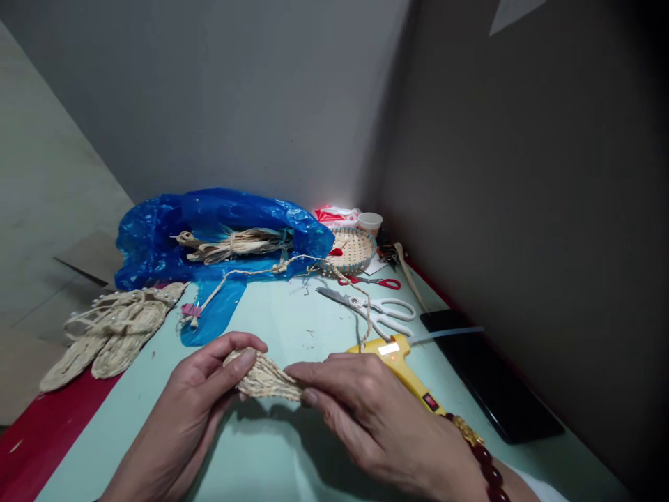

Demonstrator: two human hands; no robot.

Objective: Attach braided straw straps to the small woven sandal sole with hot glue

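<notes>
Woven piece: from my remote seat I see the pale woven piece (266, 380) held just above the near part of the table (261, 457), between the two hands
Left hand: I see the left hand (201, 401) pinching the piece's left end, thumb on top, index finger curled along the far edge
Right hand: the right hand (366, 397) pinches the narrower right end between thumb and index finger; I cannot make out its other fingers
Done: many rows of braid lie side by side in the piece, so I judge its body largely formed; a pair of sandals (128, 328) at the left already carries beaded straps
Left to do: I see no straps or beads on the held piece; a loose cord (240, 271) runs from near a pink clip (191, 311) towards the right hand, and I cannot tell whether it joins the piece
Glue gun: the yellow glue gun (402, 362) lies behind the right hand; its pale sticker (389, 348) is too small for me to read
Packet: the red-and-white packet (337, 216) by the wall seems printed, but I can make out no words
Phone: the black phone (502, 390) shows me a dark face with no readable brand
</notes>
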